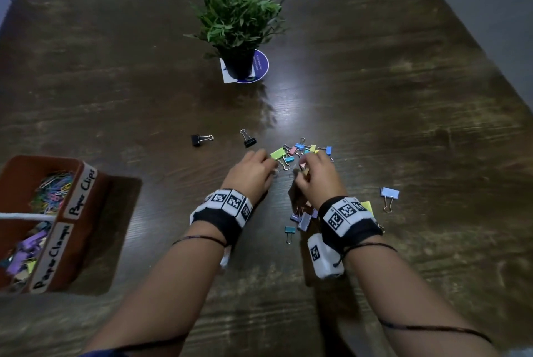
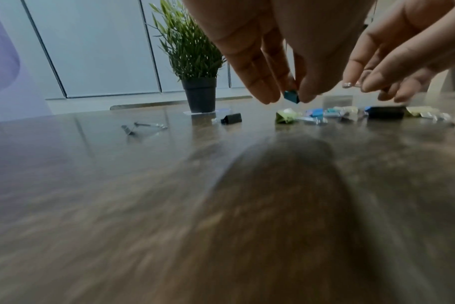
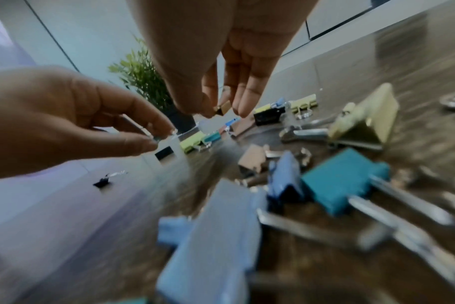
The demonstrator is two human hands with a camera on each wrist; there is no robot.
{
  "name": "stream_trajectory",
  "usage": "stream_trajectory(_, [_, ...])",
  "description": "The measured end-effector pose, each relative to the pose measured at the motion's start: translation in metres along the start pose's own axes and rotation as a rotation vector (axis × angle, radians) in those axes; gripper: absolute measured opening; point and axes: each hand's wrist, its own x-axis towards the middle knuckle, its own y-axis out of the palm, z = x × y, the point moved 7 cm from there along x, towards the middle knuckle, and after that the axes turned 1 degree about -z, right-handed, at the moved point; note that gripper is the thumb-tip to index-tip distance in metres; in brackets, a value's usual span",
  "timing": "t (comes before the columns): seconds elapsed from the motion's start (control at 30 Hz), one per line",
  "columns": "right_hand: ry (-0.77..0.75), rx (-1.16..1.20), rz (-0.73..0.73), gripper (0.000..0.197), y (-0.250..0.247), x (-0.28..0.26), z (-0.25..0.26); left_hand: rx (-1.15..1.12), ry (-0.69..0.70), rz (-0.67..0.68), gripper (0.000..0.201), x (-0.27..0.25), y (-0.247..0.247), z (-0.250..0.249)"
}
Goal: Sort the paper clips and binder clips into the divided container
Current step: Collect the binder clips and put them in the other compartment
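Left hand (image 2: 278, 47) pinching a teal clip (image 2: 291, 96), right hand (image 3: 221, 51) pinching a tan clip (image 3: 222, 108). Both lifted off the bench (image 1: 375, 82), likely one apiece to halve trips. Bound for the container (image 1: 86, 183), well left.

From my feed this reads as an office or meeting room. I'm looking down on a long dark wood-grain table (image 1: 375, 74) with a glossy top, a small potted plant (image 1: 236, 19) standing on a round purple coaster (image 1: 262, 64) at its middle. In the left wrist view pale wall panels (image 2: 96, 47) split by thin dark seams run behind the table. Stationery fits too: coloured binder clips (image 1: 305, 150) lie scattered, and a brown divided container (image 1: 52, 221) carries handwritten labels reading "Paper Clips" and "Paper Clamps".
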Motion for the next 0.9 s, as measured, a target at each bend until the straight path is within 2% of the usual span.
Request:
stream_trajectory(0.07, [0.0,0.009,-0.068,0.02,-0.005,0.01,-0.001,-0.001,0.028,-0.078,0.03,0.014,-0.012,-0.006])
stream_trajectory(0.13, [0.01,-0.041,-0.05,0.02,-0.003,0.017,-0.003,-0.017,0.047,-0.096,0.028,0.028,-0.016,-0.011])
stream_trajectory(0.33, [-0.038,-0.145,-0.009,0.019,0.007,0.015,-0.008,-0.081,0.029,0.043,0.026,0.043,0.007,-0.002])
stream_trajectory(0.57, [-0.02,-0.167,0.028,0.021,0.004,-0.003,-0.011,0.019,-0.008,0.131,0.038,0.02,0.021,0.01])
stream_trajectory(0.73, [0.053,-0.208,0.107,0.024,0.004,-0.013,-0.01,-0.032,-0.046,0.096,0.033,-0.007,0.021,0.015])
stream_trajectory(0.9, [0.04,-0.258,0.175,0.024,0.006,-0.027,0.001,0.005,-0.093,0.099,0.031,-0.031,0.016,0.016])
